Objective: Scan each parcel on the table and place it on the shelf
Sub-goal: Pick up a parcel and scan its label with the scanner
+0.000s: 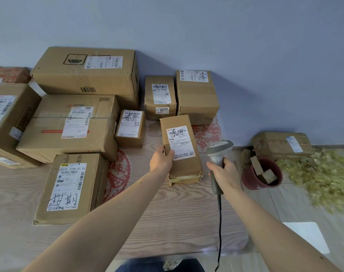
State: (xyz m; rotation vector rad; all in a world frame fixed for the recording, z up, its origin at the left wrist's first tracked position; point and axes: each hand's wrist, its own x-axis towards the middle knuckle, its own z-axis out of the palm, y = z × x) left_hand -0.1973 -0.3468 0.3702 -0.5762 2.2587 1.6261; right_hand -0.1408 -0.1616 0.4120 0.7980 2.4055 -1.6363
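Head view. Left hand (161, 160): fingers (170, 154) curled round the left edge of a narrow brown cardboard parcel with a white shipping label (180, 148), thumb on its near-left side. Parcel sits toward the right edge of the wood-grain tabletop (167, 222), label up, long axis running away from the person; cannot tell whether it is lifted or resting.

Right hand (225, 173): fingers wrapped round the handle of a grey corded barcode scanner (218, 154). Scanner head points toward the held parcel's label, just beside its right edge. Black cable (219, 228) hangs down from the handle past the near edge.

Outward: a small brown box (130, 128) left of the held parcel; two medium taped boxes (160, 97) at the far edge against the blue-grey wall; larger cartons fill the left half of the tabletop, one stacked at the far left corner; a labelled carton with handwriting (69, 187) near the front left.

Floor, right: dark red pot with wood scraps (261, 175), another taped parcel (281, 145), dried leaves.

Progress, as judged: scan of this parcel appears to be in hand. No shelf in view. Many parcels remain on the tabletop, so most of the work looks to be ahead.
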